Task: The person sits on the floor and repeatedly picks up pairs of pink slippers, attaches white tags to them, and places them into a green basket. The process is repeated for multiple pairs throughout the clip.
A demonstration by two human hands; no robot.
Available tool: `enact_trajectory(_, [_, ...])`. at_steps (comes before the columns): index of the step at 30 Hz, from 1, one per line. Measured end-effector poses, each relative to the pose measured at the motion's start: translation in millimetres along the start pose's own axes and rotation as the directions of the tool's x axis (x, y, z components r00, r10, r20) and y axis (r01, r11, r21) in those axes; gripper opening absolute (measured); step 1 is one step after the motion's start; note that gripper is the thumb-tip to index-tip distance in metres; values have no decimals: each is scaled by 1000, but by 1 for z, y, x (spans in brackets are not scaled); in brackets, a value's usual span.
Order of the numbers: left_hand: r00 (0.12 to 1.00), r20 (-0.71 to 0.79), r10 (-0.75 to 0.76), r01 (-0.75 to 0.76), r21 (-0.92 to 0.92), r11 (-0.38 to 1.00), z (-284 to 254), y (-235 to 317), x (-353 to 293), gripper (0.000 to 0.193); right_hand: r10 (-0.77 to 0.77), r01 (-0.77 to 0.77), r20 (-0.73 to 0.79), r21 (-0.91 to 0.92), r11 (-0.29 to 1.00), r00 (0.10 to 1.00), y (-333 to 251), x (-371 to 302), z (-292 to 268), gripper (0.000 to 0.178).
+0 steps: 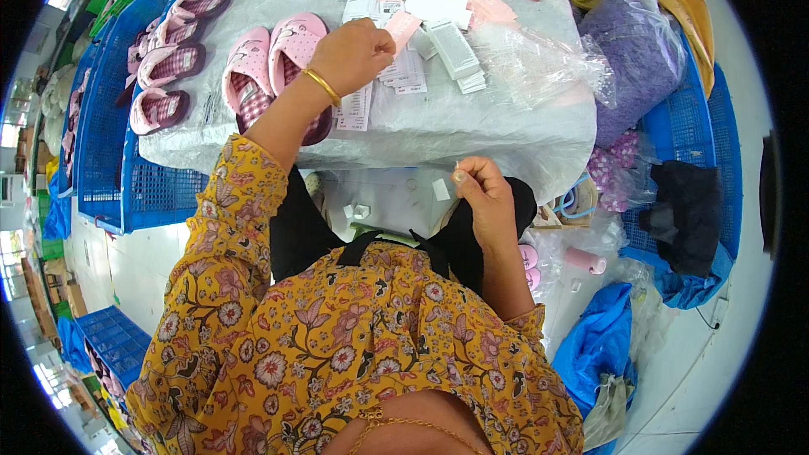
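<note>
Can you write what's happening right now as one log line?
left hand: by the paper cards, grip unclear | right hand: pinched, just short of the table, contents unclear | pink slippers: pair on table

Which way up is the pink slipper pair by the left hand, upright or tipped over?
Upright: the pink slipper pair has its decorated uppers facing up, with checked insoles showing through the openings.
</note>
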State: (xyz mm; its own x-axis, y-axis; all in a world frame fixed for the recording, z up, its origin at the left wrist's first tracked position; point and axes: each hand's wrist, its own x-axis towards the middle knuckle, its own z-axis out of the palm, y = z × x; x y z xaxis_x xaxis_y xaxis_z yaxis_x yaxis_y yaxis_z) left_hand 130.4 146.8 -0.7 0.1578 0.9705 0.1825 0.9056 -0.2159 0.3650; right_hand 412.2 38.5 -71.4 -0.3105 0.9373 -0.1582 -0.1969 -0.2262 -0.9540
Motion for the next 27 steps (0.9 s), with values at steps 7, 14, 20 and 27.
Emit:
enact_trajectory(7, [973,25,230,-228,282,932,-28,22,-95,31,29,-29,4,-20,999,1000,8,-1,-1,12])
enact_trajectory(14, [951,-75,300,-262,317,911,-8,19,-117,27,32,-31,37,-18,999,999,1,-3,10,11])
enact_trajectory(20, [917,-163,365,-293,348,890,3,10,-118,23,35,-35,10,-15,999,999,6,-10,14,11])
enact_trajectory(27, [859,-362,362,-284,251,925,2,16,-121,20,59,-58,32,-20,998,998,-2,-11,26,11])
